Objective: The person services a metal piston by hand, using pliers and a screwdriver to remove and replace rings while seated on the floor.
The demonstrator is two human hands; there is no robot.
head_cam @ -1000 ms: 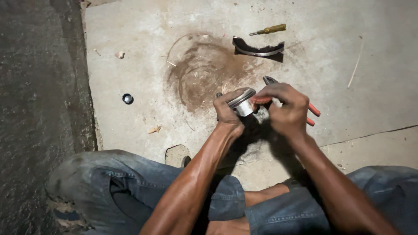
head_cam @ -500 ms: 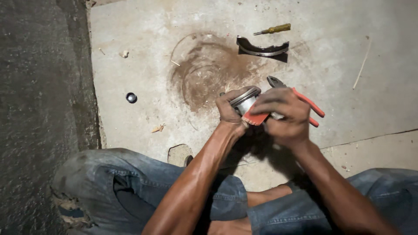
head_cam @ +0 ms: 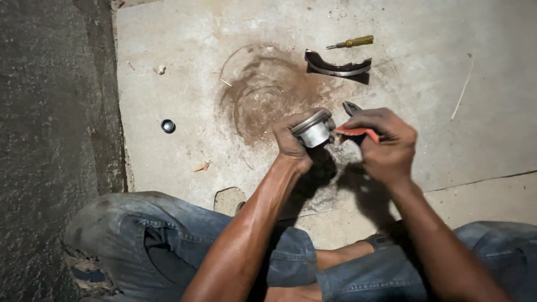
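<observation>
My left hand (head_cam: pixel 291 142) grips a short round metal cylinder part (head_cam: pixel 313 130) with a flanged rim, held a little above the concrete floor. My right hand (head_cam: pixel 383 145) is closed around red-handled pliers (head_cam: pixel 353 130), whose dark jaws point up and away just right of the cylinder. Both hands sit close together over a round brown oily stain (head_cam: pixel 268 95). My knees in blue jeans frame the bottom of the view.
A curved dark metal shoe piece (head_cam: pixel 337 67) and a yellow-handled screwdriver (head_cam: pixel 351 42) lie on the concrete slab beyond my hands. A small dark round cap (head_cam: pixel 168 126) rests at left. Rough dark asphalt (head_cam: pixel 50 112) borders the slab's left edge. A thin stick (head_cam: pixel 463 89) lies at right.
The pliers' handles, spread out to the right before, are now gathered inside my right fist. The cylinder stays in my left hand, turned slightly.
</observation>
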